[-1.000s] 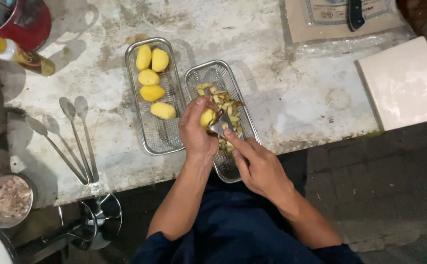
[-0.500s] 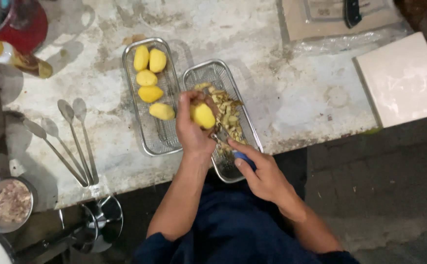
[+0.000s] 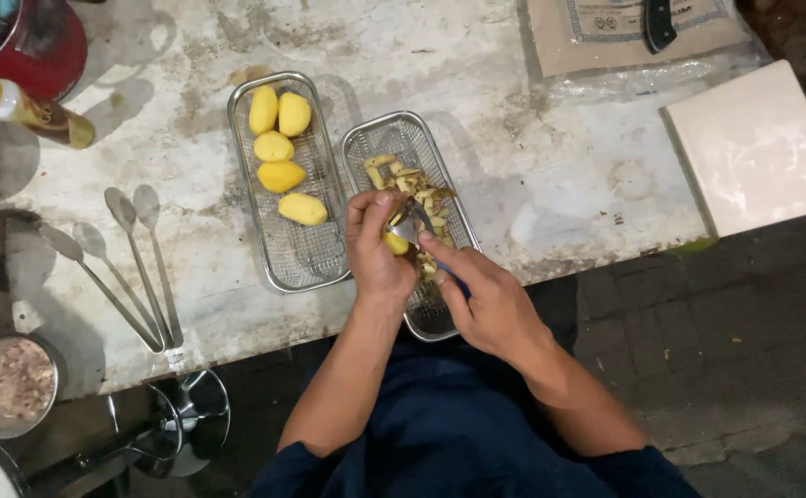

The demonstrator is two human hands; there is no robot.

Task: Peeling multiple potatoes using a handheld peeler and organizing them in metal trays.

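Shiny wire-mesh metal trays (image 3: 288,258), rough stained worktop (image 3: 532,157)

both forearms are bare from wrist to just past the elbow, and nothing shows on either wrist or on the fingers: no watch, ring or glove. the left hand (image 3: 377,251) and the right hand (image 3: 488,300) are uncovered. short sleeves of a dark navy shirt begin at the upper arms, the same plain navy cloth covering the chest and lap below, with soft folds and no visible print.
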